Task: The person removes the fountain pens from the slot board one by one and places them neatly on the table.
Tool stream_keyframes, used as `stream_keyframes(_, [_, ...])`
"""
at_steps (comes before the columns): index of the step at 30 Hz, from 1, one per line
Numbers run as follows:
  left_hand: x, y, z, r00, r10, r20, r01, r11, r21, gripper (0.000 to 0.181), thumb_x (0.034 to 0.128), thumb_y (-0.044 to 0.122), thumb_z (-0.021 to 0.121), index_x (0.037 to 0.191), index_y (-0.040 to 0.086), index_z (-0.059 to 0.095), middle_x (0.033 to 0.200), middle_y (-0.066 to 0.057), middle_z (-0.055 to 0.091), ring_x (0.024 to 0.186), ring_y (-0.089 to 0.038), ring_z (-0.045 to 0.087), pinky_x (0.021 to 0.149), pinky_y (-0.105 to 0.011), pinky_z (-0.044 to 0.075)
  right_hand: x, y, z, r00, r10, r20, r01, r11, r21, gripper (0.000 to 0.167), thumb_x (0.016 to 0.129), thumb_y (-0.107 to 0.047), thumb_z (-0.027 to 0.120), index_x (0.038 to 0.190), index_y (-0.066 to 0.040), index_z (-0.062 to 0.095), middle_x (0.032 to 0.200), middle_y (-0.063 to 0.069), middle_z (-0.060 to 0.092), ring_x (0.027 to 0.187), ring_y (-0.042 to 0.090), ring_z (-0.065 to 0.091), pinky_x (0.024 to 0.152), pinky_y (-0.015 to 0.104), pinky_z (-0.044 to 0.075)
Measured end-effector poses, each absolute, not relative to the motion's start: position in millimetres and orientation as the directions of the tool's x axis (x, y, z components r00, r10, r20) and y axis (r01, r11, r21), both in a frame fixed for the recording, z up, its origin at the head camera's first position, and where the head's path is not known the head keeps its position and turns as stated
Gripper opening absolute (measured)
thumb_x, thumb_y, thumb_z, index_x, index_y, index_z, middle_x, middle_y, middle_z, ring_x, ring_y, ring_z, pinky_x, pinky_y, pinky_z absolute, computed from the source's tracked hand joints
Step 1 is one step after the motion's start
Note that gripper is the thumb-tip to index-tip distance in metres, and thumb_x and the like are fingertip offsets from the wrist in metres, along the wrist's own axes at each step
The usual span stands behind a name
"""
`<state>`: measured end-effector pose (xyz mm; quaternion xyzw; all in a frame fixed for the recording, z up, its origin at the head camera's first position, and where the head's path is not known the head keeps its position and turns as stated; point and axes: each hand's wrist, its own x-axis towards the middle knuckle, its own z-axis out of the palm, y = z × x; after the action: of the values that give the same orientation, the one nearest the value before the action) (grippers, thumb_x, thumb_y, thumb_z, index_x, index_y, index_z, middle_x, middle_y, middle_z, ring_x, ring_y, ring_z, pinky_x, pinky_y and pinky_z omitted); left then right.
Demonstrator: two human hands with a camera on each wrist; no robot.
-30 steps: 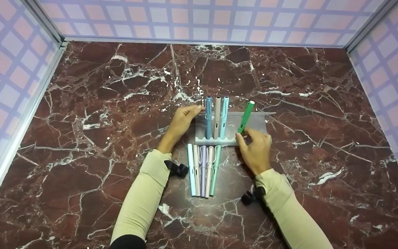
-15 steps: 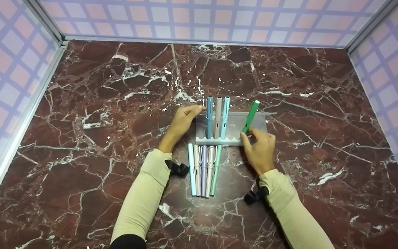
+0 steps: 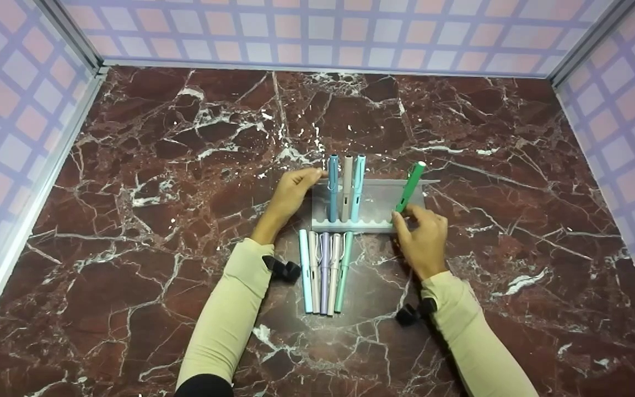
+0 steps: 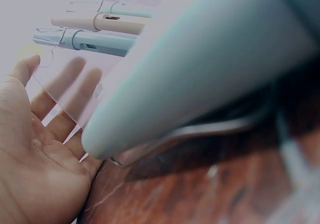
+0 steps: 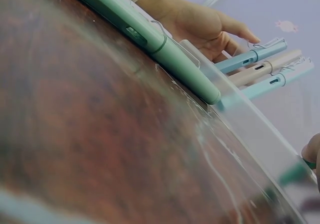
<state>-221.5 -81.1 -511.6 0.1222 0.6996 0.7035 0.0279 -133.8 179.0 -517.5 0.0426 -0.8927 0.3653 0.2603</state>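
My right hand pinches a dark green pen near its lower end. The pen leans to the right over the right part of a clear plastic pen stand. My left hand holds the stand's left edge; in the left wrist view its thumb is in front and its fingers show through the clear plate. Standing in the stand's left half are a blue pen, a beige pen and a light blue pen. Whether the green pen's tip sits in a notch is hidden by my fingers.
Several pens lie side by side in front of the stand, among them a turquoise pen, a purple pen and a light green pen. The marbled table is bordered by checked panels at the back and sides.
My right hand has moved a little to the right along the stand with the green pen. My left hand, the stand and the other pens have stayed in place.
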Motion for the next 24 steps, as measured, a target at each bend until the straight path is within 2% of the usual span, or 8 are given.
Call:
stream_keyframes(7, [-220.9, -80.6, -510.1, -0.967, 0.221, 0.127, 0.117, -0.059, 0.991, 0.026, 0.1016, 0.007, 0.052, 0.11, -0.012, 0.068, 0.116, -0.023, 0.071, 0.115, -0.041, 0.062, 0.105, -0.042, 0.047, -132.4, 185.4, -516.9, -0.86, 0.134, 0.492, -0.249, 0.733, -0.633, 0.012, 0.086, -0.01, 0.076, 0.09, 0.0, 0.072, 0.084, 0.015, 0.074, 0.078, 0.034, 0.066, 0.084, 0.048, 0.039])
stream_keyframes(19, [-221.1, -81.0, -510.7, -0.97, 0.216, 0.109, 0.105, -0.028, 0.994, 0.026, 0.1021, 0.008, 0.051, 0.108, -0.011, 0.068, 0.117, -0.022, 0.071, 0.114, -0.036, 0.064, 0.105, -0.038, 0.047, -132.0, 200.7, -517.6, -0.85, 0.179, 0.496, -0.228, 0.723, -0.652, 0.011, 0.084, -0.009, 0.077, 0.09, 0.0, 0.073, 0.085, 0.015, 0.075, 0.078, 0.035, 0.068, 0.081, 0.047, 0.042])
stream_keyframes(24, [-220.5, -81.1, -510.1, -0.968, 0.221, 0.12, 0.112, -0.049, 0.993, 0.026, 0.1022, 0.009, 0.052, 0.109, -0.01, 0.068, 0.114, -0.02, 0.072, 0.113, -0.038, 0.063, 0.104, -0.04, 0.046, -131.7, 204.7, -517.9, -0.851, 0.198, 0.486, -0.208, 0.724, -0.658, 0.011, 0.084, -0.011, 0.078, 0.09, -0.002, 0.075, 0.084, 0.013, 0.075, 0.077, 0.034, 0.068, 0.08, 0.047, 0.043])
